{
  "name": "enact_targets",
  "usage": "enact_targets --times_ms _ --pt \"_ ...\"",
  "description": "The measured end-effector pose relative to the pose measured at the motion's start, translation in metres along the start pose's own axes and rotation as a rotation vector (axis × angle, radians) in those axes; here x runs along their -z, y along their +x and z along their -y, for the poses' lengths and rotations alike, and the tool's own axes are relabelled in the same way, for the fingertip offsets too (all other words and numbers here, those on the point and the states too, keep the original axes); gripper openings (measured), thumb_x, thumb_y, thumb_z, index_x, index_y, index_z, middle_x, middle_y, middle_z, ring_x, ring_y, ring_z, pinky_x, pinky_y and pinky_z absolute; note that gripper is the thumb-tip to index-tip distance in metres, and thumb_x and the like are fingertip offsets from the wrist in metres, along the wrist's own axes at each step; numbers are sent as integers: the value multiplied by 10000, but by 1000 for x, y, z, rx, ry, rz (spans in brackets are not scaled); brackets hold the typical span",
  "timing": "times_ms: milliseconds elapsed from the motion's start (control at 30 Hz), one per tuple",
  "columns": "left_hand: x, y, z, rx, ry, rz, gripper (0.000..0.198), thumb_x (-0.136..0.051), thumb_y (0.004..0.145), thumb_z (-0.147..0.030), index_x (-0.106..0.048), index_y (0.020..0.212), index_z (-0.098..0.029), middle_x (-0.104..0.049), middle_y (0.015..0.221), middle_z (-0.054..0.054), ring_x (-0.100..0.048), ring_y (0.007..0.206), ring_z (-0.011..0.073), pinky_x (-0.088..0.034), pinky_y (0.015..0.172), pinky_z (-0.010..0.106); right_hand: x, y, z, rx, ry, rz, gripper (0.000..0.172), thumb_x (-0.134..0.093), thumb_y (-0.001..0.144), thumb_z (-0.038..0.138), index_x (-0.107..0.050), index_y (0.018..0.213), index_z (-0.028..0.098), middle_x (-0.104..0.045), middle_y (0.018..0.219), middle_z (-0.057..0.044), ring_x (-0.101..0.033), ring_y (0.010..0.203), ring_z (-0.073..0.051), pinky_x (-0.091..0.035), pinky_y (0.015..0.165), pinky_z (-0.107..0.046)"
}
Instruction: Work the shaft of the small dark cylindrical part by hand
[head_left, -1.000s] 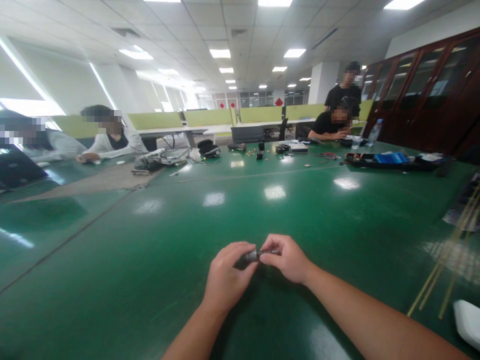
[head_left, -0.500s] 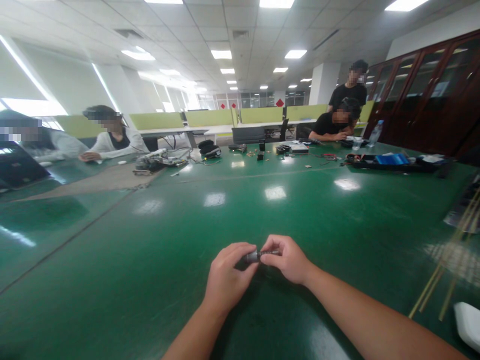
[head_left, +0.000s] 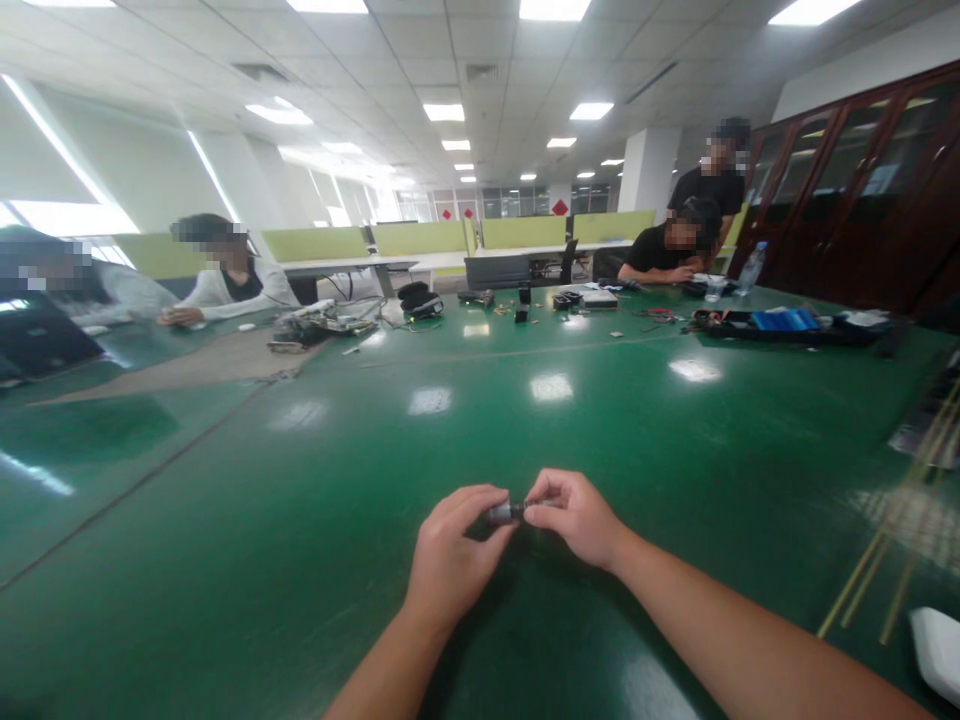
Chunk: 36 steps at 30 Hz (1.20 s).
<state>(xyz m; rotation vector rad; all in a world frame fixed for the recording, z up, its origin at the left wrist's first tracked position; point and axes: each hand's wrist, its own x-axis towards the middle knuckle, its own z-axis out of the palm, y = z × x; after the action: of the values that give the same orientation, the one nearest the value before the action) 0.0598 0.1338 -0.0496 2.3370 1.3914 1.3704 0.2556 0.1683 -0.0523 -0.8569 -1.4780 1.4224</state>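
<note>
My left hand [head_left: 454, 550] is closed around a small grey metal cylinder [head_left: 499, 513], its thumb below and its fingers above. From the cylinder's right end comes a thin dark rod [head_left: 519, 511]. My right hand [head_left: 574, 520] pinches the far end of this rod between thumb and fingertips, which cover most of it. Both hands are close together, low over the green tabletop [head_left: 300, 560]. The exact kind of the cylinder and rod is too small to make out.
Thin yellowish sticks [head_left: 870, 560] and a white rounded object [head_left: 937, 645] lie at the right edge. Farther back are a black tray [head_left: 724, 328] with blue material, a water bottle [head_left: 752, 268], a black case [head_left: 418, 302] and several small parts. Other people sit or stand around the table.
Both hands stay nearly in place, with slight finger shifts around the cylinder and rod. Less of the dark rod shows at the right fingertips. The standing person at the back has shifted right.
</note>
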Motion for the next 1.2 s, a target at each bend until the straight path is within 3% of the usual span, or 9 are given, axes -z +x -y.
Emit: enact_targets --times_ms 700,1200 --pt "1 3 -2 -7 -5 -46 259 -721 818 -186 -682 1054 -285 -692 1052 1 -657 977 189 -535 904 339 -1 2 0 -41 61 -44 147 -707 682 245 -578 693 176 -499 515 64 -356 426 -72 -226 440 -227" --pt "4 4 -4 1 -4 -70 235 -724 811 -201 -693 1033 -269 -695 1046 12 -661 971 194 -544 909 337 0 1 1 -43 92 -73 119 -684 686 239 -591 706 169 -639 608 3 -358 428 -68 -240 437 -221"
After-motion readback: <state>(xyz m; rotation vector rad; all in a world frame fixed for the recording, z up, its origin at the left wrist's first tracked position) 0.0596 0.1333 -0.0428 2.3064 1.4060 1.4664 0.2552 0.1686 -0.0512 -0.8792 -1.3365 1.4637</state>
